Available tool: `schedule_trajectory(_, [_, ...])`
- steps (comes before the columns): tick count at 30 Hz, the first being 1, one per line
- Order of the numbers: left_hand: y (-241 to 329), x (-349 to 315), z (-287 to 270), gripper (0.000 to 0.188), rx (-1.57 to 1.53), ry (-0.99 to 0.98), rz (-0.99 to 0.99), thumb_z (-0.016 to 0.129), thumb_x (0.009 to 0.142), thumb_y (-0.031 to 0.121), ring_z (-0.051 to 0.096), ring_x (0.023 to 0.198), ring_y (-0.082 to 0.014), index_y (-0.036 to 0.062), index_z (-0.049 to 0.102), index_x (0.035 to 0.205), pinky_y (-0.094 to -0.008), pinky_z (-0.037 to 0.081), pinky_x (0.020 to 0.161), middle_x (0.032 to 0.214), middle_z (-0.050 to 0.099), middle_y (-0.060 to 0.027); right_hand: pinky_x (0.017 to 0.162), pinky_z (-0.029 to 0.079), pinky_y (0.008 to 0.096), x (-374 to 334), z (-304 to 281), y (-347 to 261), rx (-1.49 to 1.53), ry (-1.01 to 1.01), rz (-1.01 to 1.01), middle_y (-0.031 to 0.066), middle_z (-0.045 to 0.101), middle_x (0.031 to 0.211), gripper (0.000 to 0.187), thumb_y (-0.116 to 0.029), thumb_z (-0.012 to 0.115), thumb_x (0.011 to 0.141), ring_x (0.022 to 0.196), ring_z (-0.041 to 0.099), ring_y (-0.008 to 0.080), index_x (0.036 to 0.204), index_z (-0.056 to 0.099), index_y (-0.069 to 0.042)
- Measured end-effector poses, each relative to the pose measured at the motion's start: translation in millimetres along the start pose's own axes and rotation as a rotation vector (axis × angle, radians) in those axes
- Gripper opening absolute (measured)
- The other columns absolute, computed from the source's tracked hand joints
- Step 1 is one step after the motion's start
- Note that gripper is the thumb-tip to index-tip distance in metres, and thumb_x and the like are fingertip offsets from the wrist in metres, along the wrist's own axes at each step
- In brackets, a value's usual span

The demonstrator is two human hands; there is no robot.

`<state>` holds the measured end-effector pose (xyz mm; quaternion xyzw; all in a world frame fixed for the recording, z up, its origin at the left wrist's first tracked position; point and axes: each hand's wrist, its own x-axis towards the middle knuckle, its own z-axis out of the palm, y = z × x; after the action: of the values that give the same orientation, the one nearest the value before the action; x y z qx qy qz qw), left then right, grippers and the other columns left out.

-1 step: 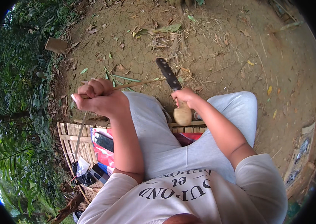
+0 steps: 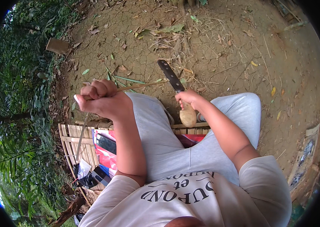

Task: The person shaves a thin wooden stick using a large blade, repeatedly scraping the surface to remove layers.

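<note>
My left hand [image 2: 101,99] is closed in a fist around a thin tan strip [image 2: 141,86] that looks like split bamboo or cane. One end runs right to the knife; the other hangs below the fist over the bench. My right hand [image 2: 189,99] grips a knife by its pale wooden handle [image 2: 188,118], whose thick rounded end points toward me. The dark blade [image 2: 170,75], with several light spots along it, points away and slightly left. The strip's far end meets the blade's left edge; whether it lies under or against it, I cannot tell.
I sit on a slatted bamboo bench [image 2: 71,140]. On its left lie a phone [image 2: 106,143], a red and white sheet [image 2: 101,154] and a black plastic bag [image 2: 86,177]. Cracked earth [image 2: 220,45] with dry leaves and shavings lies ahead. Dense plants [image 2: 12,94] stand left.
Both hands have shifted very slightly to the right, and the knife handle's rounded end has swung a little right. Both grips look the same.
</note>
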<state>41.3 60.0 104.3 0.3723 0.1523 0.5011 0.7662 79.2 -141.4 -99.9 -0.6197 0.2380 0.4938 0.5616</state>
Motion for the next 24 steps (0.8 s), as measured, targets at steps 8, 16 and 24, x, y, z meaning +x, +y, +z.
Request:
schedule_trajectory(8, [1,-3,-7,0.05,-0.046,-0.026,0.019,0.042,0.097,0.049,0.012,0.047,-0.0099,0.0172,0.022,0.064,-0.0285,0.01,0.043,0.052,0.014,0.0043,0.044,0.049,0.0331,-18,27,-8,-0.015,0.061,-0.144,0.0087,0.058,0.061,0.009,0.004,0.063,0.067,0.047,0.057,0.0181,0.072,0.057,0.0])
schedule_trajectory(16, [3,1,-2,0.05,-0.056,0.014,0.022,0.041,0.098,0.048,0.012,0.047,-0.0101,0.0172,0.022,0.064,-0.0287,0.01,0.043,0.051,0.016,0.0042,0.047,0.051,0.0356,38,-22,9,0.02,0.09,-0.046,0.0091,0.058,0.063,0.008,0.003,0.063,0.069,0.048,0.057,0.0192,0.07,0.056,-0.001])
schedule_trajectory(24, [5,-3,3,0.049,-0.025,0.054,0.016,0.039,0.098,0.048,0.013,0.049,-0.0106,0.0161,0.024,0.064,-0.0292,0.012,0.045,0.053,0.016,0.0035,0.047,0.051,0.034,16,0,6,0.03,-0.025,0.001,0.0062,0.057,0.06,0.007,0.001,0.064,0.07,0.047,0.057,0.018,0.072,0.058,-0.001])
